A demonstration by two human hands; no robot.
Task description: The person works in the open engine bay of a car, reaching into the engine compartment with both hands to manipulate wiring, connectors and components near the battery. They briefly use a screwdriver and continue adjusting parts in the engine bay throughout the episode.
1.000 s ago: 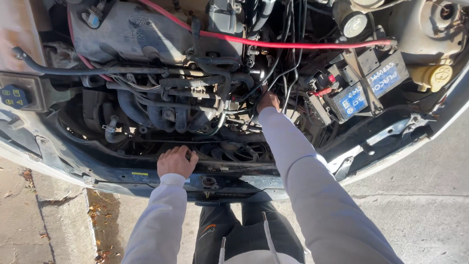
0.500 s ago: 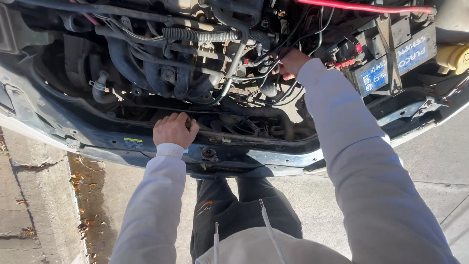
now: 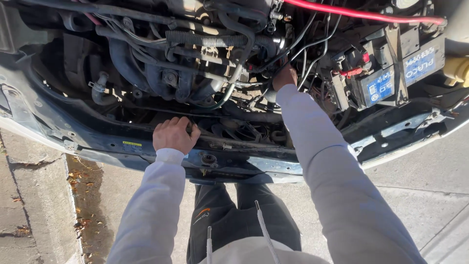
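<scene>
I look down into an open car engine bay. My left hand [image 3: 173, 134] rests curled over the front crossmember [image 3: 244, 164], gripping its upper edge. My right hand [image 3: 285, 77] reaches deep among black hoses and wires in the middle of the bay; its fingers are hidden, so what it touches cannot be told. A ribbed black hose [image 3: 215, 40] runs just left of that hand. Both arms wear light grey sleeves.
A black car battery [image 3: 386, 80] with a blue label sits at the right. A red cable [image 3: 361, 14] crosses the top. A yellow cap [image 3: 459, 71] shows at the far right edge. Concrete pavement with dry leaves [image 3: 83, 195] lies below the bumper.
The view has shifted so the engine bay sits higher and larger. My left hand stays on the crossmember. My right hand remains deep among the hoses.
</scene>
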